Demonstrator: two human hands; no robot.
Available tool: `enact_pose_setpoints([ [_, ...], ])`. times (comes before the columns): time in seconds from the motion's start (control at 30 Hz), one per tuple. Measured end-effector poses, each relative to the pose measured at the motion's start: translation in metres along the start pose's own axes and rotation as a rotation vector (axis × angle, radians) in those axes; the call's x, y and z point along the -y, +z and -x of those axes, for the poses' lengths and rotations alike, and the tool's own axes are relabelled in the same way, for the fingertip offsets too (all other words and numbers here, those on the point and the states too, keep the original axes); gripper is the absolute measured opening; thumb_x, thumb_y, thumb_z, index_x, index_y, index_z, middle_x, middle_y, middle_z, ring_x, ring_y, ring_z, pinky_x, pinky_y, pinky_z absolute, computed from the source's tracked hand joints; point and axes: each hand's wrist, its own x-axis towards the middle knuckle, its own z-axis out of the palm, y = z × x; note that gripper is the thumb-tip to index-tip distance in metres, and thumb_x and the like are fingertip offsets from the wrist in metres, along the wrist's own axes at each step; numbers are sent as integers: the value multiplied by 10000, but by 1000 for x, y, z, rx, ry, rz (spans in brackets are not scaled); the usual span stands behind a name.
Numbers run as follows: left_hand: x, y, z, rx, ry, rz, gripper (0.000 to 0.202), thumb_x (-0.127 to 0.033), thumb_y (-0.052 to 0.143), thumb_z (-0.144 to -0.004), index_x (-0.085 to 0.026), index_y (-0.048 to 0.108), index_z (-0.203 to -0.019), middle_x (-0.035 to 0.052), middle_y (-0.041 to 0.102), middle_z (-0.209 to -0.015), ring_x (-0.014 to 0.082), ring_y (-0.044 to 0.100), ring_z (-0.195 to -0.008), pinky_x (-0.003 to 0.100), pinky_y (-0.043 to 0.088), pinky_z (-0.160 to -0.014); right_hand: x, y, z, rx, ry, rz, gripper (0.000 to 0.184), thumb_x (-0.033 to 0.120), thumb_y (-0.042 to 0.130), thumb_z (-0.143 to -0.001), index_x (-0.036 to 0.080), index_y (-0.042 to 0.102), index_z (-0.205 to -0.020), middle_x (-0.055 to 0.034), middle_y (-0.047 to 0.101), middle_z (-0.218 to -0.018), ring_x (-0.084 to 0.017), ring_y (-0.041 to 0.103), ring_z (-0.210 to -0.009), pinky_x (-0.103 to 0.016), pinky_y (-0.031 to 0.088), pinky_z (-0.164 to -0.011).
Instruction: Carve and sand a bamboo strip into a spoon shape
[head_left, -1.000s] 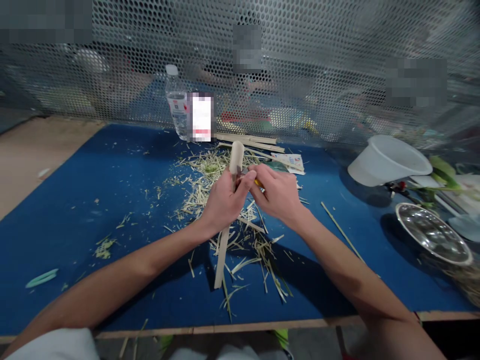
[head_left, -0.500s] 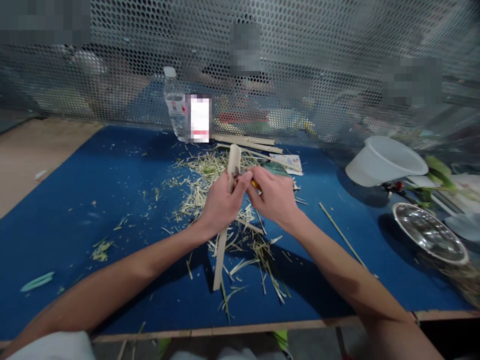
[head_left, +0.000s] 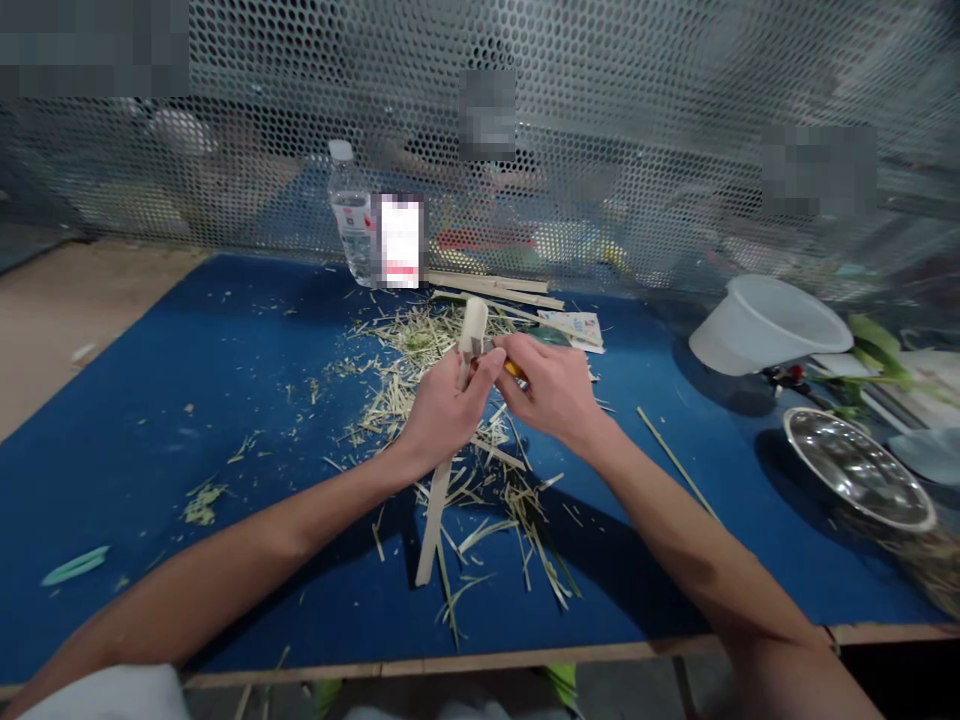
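Note:
My left hand [head_left: 448,405] is closed around a pale flat bamboo strip [head_left: 433,525], whose rounded upper end rises above my fingers and whose lower end points toward me. A utility knife [head_left: 516,370] with a yellow handle is gripped in my right hand [head_left: 551,390]. Its blade lies against the strip just below the rounded end, and my left thumb is by the blade. Most of the knife handle is hidden by my fingers. Pale shavings [head_left: 394,395] are heaped on the blue table [head_left: 247,400] under and around both hands.
Behind stand a water bottle [head_left: 351,215] and a lit phone [head_left: 400,240] against a perforated metal screen [head_left: 637,180]. Several bamboo strips [head_left: 510,287] lie at the back. To the right are a white plastic tub [head_left: 765,325] and a steel bowl [head_left: 859,468]. A thin stick [head_left: 679,462] lies nearer.
The strip has turned slightly in my left hand, its lower end shifting left and its rounded end a little right. Both hands keep their hold.

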Motion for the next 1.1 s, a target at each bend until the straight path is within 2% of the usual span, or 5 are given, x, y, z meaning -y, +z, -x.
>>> enact_pose_setpoints([
  [0.17, -4, 2, 6, -22, -5, 47, 414, -538, 552, -921, -241, 417, -665, -57, 385, -526, 99, 356, -471, 275, 274, -426, 12, 5, -1, -90, 194, -95, 225, 356, 456, -997, 212, 628, -982, -49, 744, -861, -148, 653, -673, -296, 384, -554],
  [0.3, -5, 2, 7, 5, -19, 21, 474, -565, 537, -922, -242, 379, -612, -57, 355, -504, 96, 336, -457, 271, 257, -409, 7, -1, -3, -153, 243, -155, 238, 412, 481, -993, 220, 613, -942, -30, 697, -782, -134, 600, -631, -295, 388, -568],
  [0.67, 2, 4, 8, 36, 46, 138, 310, -538, 496, -950, -229, 508, -937, -35, 496, -606, 124, 460, -529, 268, 359, -463, -9, -7, -2, 104, 4, -266, 230, 406, 479, -969, 223, 618, -951, -15, 683, -817, -129, 573, -657, -285, 394, -592],
  [0.93, 1, 4, 6, 39, 58, 112, 282, -505, 514, -945, -224, 533, -953, -22, 524, -637, 122, 477, -541, 272, 365, -470, -12, -10, -3, 124, -2, -205, 263, 409, 454, -984, 223, 635, -947, -12, 688, -789, -129, 581, -639, -280, 379, -575],
  [1.1, 4, 5, 3, 18, 50, 138, 283, -513, 500, -949, -233, 541, -935, -33, 495, -607, 123, 473, -544, 269, 349, -463, -4, 0, 1, 47, 71, -178, 229, 373, 458, -978, 216, 625, -971, -16, 684, -780, -137, 589, -629, -289, 375, -567],
])
